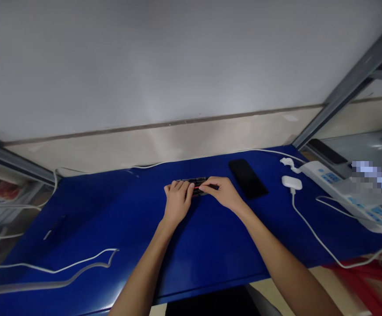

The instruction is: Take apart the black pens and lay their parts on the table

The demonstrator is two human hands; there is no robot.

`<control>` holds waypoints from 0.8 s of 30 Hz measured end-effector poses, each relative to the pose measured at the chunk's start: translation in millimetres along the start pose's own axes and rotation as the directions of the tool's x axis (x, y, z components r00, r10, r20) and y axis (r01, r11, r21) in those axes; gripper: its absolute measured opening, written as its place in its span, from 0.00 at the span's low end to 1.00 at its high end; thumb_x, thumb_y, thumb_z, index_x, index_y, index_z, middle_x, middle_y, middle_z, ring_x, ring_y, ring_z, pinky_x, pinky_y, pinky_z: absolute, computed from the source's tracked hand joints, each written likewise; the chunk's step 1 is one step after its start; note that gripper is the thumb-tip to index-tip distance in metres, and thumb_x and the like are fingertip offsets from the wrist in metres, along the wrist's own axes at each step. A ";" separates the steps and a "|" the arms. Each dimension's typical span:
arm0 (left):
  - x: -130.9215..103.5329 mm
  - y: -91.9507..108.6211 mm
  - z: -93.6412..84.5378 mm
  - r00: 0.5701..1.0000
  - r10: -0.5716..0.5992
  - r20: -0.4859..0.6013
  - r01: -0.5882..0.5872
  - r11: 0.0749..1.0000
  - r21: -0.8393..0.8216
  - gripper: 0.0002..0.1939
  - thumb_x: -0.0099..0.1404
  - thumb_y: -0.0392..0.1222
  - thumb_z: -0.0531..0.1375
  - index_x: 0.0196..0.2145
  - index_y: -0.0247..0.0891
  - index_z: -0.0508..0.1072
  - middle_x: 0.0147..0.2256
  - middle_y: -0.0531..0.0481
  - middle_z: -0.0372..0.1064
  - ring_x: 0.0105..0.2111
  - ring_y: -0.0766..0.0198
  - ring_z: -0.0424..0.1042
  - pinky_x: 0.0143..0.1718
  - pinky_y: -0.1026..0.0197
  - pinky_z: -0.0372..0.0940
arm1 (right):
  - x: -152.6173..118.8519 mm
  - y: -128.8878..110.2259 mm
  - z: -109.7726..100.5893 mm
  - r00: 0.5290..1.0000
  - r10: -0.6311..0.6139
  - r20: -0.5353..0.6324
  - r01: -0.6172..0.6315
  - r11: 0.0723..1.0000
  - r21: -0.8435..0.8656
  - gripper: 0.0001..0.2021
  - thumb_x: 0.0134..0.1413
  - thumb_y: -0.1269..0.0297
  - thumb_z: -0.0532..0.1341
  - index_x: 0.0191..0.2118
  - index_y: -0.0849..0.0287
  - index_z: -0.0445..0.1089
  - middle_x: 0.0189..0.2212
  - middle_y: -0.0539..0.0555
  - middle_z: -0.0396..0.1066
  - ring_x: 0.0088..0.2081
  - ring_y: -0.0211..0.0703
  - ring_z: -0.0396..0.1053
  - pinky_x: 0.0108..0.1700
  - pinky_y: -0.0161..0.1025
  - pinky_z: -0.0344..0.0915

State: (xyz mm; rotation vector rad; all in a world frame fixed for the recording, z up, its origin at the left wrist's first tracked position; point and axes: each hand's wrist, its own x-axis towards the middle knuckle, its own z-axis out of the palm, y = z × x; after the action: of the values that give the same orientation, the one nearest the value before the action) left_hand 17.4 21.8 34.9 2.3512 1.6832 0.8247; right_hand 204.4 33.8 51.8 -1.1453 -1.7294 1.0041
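Several dark, slim pens (pixel 200 179) lie side by side on the blue table (pixel 210 245), partly covered by my hands. A thin red line shows among them. My left hand (pixel 177 199) rests over their left part, fingers curled onto them and thumb along the near side. From the right, my right hand (pixel 223 191) pinches the end of a pen between thumb and forefinger. The fingers of both hands almost meet over the pens, so the exact number and the held end are hard to make out.
Right of my hands lies a black phone (pixel 248 178). Beyond it, a white earbud case (pixel 291 182) has a cable plugged in, beside a white power strip (pixel 349 195). White cables (pixel 79 262) cross the left side near a dark pen-like object (pixel 54 228). A wall (pixel 178 145) borders the back.
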 end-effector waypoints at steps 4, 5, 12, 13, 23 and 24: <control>1.4 -3.2 2.2 0.998 -0.049 -0.034 0.049 0.999 -0.004 0.17 0.75 0.46 0.46 0.33 0.39 0.69 0.33 0.50 0.71 0.38 0.60 0.65 0.41 0.56 0.49 | 2.3 4.6 -6.2 0.998 0.055 -0.026 -0.055 0.998 0.015 0.12 0.58 0.55 0.61 0.34 0.58 0.76 0.29 0.52 0.75 0.30 0.41 0.70 0.34 0.37 0.64; 2.0 -4.8 2.4 0.996 -0.076 -0.052 0.076 0.997 -0.005 0.17 0.75 0.45 0.46 0.33 0.39 0.69 0.33 0.50 0.70 0.37 0.60 0.65 0.41 0.56 0.49 | 3.1 7.6 -9.3 0.994 0.082 -0.066 -0.082 0.997 0.006 0.14 0.59 0.53 0.60 0.35 0.58 0.76 0.28 0.52 0.74 0.30 0.41 0.70 0.34 0.37 0.64; 4.1 -10.4 -1.2 0.970 -0.204 -0.131 0.201 0.979 -0.040 0.18 0.75 0.44 0.45 0.29 0.39 0.66 0.31 0.51 0.69 0.36 0.60 0.65 0.40 0.57 0.50 | 3.9 37.3 -30.0 0.957 0.218 -0.190 -0.274 0.895 -0.352 0.14 0.52 0.58 0.64 0.43 0.58 0.70 0.23 0.48 0.68 0.25 0.40 0.67 0.30 0.37 0.61; 4.2 -10.1 -1.7 0.969 -0.208 -0.133 0.204 0.978 -0.043 0.18 0.75 0.44 0.45 0.29 0.39 0.66 0.31 0.51 0.69 0.36 0.60 0.65 0.40 0.57 0.50 | 3.3 39.5 -31.4 0.956 0.240 -0.171 -0.288 0.882 -0.372 0.14 0.53 0.61 0.63 0.45 0.58 0.69 0.23 0.48 0.67 0.25 0.40 0.67 0.30 0.36 0.61; 4.2 -11.7 -0.5 0.963 -0.212 -0.168 0.207 0.977 -0.046 0.17 0.74 0.44 0.46 0.30 0.39 0.67 0.31 0.51 0.69 0.36 0.60 0.66 0.40 0.57 0.49 | -2.0 32.5 -28.4 0.920 0.267 -0.286 -0.391 0.640 -0.661 0.06 0.56 0.65 0.60 0.37 0.61 0.68 0.37 0.60 0.72 0.36 0.49 0.72 0.34 0.40 0.62; 4.0 -11.7 -0.2 0.963 -0.210 -0.166 0.206 0.978 -0.044 0.17 0.74 0.45 0.46 0.30 0.39 0.67 0.32 0.51 0.70 0.36 0.60 0.66 0.40 0.57 0.49 | -2.1 31.3 -27.7 0.921 0.257 -0.293 -0.390 0.629 -0.673 0.04 0.56 0.66 0.59 0.35 0.61 0.68 0.36 0.61 0.72 0.36 0.50 0.72 0.34 0.40 0.62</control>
State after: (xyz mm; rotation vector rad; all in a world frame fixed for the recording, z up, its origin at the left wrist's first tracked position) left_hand 8.5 29.7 31.7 2.0913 1.9314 1.0236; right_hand 239.7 45.2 32.5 -2.0530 -1.8591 0.3512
